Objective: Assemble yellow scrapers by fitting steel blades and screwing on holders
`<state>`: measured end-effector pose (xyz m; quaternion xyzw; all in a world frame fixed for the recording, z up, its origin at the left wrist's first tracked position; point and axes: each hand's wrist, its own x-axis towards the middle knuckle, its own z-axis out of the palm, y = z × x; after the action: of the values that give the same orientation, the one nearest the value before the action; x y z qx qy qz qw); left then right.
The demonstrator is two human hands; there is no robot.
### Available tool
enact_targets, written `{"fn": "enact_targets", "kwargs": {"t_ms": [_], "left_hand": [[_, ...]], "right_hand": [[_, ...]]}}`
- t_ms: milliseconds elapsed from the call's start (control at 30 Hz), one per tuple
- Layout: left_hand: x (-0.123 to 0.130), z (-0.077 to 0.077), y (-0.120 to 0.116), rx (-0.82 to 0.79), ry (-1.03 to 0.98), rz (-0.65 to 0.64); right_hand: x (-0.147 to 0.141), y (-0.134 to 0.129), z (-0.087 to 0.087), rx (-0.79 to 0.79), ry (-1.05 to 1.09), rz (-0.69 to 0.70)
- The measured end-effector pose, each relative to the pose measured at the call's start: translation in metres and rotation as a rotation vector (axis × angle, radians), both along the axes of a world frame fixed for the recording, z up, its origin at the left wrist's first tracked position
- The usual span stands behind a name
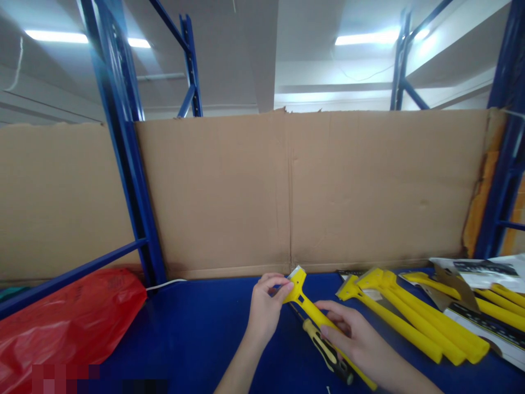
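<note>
A yellow scraper [312,312] with a wide head and a long handle is held in both hands, head pointing up and away from me. My left hand [266,303] pinches the left corner of its head between thumb and fingers. Around the handle, my right hand [348,331] is closed, with the thumb on top. A pale metal edge shows at the head's far side. Beneath the scraper, a screwdriver [322,346] with a yellow and black handle lies on the blue surface [197,328], partly covered by the scraper and my right hand.
Several yellow scrapers [426,320] lie together at the right, with more beside plastic and card packaging [484,268]. A red plastic bag [74,323] lies at the left. Cardboard [221,191] stands along the back between blue rack posts [127,148]. A small screw [328,389] lies near the front edge.
</note>
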<state>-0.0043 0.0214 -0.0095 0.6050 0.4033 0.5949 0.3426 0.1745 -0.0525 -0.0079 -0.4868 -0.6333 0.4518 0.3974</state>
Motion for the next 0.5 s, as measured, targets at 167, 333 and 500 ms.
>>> {"fn": "enact_targets", "kwargs": {"t_ms": [167, 333, 500], "left_hand": [[0.0063, 0.0016, -0.0046, 0.021, -0.041, -0.042], [0.0093, 0.0033, -0.0055, -0.11, -0.161, -0.032], [0.0096, 0.0087, -0.0057, -0.192, -0.227, 0.001]], "right_hand": [[0.0021, 0.0007, -0.0043, 0.026, -0.02, 0.024], [0.0029, -0.0003, -0.0054, 0.057, -0.061, 0.062], [0.0043, -0.0016, -0.0043, 0.111, -0.134, 0.05]]}}
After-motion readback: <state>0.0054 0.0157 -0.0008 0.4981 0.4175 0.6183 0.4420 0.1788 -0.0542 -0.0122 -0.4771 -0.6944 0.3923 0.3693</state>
